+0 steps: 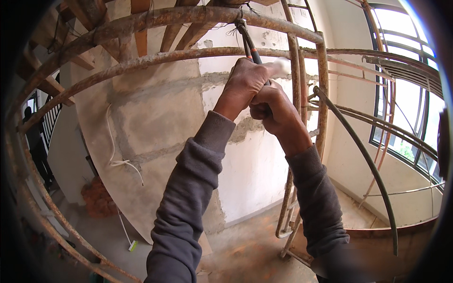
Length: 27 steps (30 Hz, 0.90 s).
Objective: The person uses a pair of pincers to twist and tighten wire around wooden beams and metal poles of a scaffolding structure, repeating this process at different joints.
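Note:
Both my arms, in dark grey sleeves, reach up to a rusty scaffold pipe (188,17). My left hand (245,80) is closed around the handles of a pair of pincers (255,54), black with orange parts. Just below it, my right hand (273,101) is closed on the lower end of the handles, its fingers curled in. The head of the pincers is up against the underside of the pipe, where dark tie wire (241,21) is wound. My fingers hide most of the handles.
Wooden beams (179,35) lie above the pipe. A second rusty pipe (155,59) curves below it. A scaffold ladder frame (322,94) and a loose dark tube (363,160) stand at right, before windows (406,108). A white cable (112,137) hangs on the patched wall (155,118).

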Each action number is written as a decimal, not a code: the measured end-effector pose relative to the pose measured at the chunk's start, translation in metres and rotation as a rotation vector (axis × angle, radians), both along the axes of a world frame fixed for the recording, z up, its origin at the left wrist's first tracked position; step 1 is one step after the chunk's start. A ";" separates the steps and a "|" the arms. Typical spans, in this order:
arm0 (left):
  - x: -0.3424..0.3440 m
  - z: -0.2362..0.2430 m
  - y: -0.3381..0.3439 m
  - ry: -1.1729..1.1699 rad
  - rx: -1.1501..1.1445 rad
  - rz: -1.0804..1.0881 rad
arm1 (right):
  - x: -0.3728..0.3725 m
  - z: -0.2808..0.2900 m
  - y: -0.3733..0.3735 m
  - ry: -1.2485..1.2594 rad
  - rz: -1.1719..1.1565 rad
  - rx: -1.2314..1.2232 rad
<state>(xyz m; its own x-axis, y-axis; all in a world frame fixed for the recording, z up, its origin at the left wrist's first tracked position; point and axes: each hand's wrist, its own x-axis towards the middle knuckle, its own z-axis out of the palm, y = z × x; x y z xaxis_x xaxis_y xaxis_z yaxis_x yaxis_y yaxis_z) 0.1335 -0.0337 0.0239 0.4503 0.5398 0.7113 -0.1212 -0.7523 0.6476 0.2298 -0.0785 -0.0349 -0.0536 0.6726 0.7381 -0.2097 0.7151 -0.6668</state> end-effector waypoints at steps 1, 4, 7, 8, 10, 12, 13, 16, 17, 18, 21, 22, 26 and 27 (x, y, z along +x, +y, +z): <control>0.001 0.000 0.001 0.013 0.022 0.074 | -0.001 -0.001 0.003 0.025 0.024 -0.009; 0.003 0.005 0.003 0.153 0.106 0.294 | -0.001 -0.005 0.012 0.099 0.106 -0.013; 0.001 0.013 0.001 0.326 0.222 0.506 | -0.002 -0.011 0.025 0.143 0.237 0.012; -0.003 0.015 -0.002 0.379 0.261 0.581 | -0.004 -0.011 0.028 0.148 0.299 0.012; -0.011 0.015 0.020 0.406 0.517 0.685 | -0.016 -0.014 0.034 0.207 0.494 -0.027; -0.021 0.015 0.001 0.431 0.583 0.841 | -0.026 -0.017 0.038 0.326 0.750 -0.108; -0.024 0.016 -0.015 0.439 0.520 0.954 | -0.036 -0.017 0.040 0.434 0.808 -0.112; -0.034 0.027 -0.035 0.593 0.461 1.049 | -0.073 -0.017 0.035 0.657 0.915 -0.083; -0.038 0.030 -0.037 0.639 0.489 1.067 | -0.084 -0.015 0.033 0.698 0.949 -0.067; -0.038 0.030 -0.040 0.638 0.461 1.063 | -0.085 -0.014 0.031 0.707 0.957 -0.057; -0.033 0.024 -0.033 0.531 0.344 0.828 | -0.065 -0.016 0.020 0.534 0.791 -0.052; -0.039 0.014 -0.013 0.428 0.286 0.617 | -0.051 -0.016 0.016 0.399 0.669 -0.070; 0.004 -0.020 -0.002 -0.110 -0.115 -0.056 | 0.003 -0.001 -0.023 -0.156 -0.226 0.005; 0.015 -0.025 0.004 -0.245 -0.195 -0.209 | 0.015 0.007 -0.026 -0.337 -0.477 0.060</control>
<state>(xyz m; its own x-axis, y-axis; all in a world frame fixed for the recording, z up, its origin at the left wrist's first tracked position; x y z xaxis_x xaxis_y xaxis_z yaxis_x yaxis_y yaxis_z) 0.1488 -0.0293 -0.0008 0.3947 0.5898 0.7045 -0.4282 -0.5603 0.7090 0.2450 -0.1046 -0.0279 0.0066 0.6379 0.7701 0.3607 0.7168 -0.5968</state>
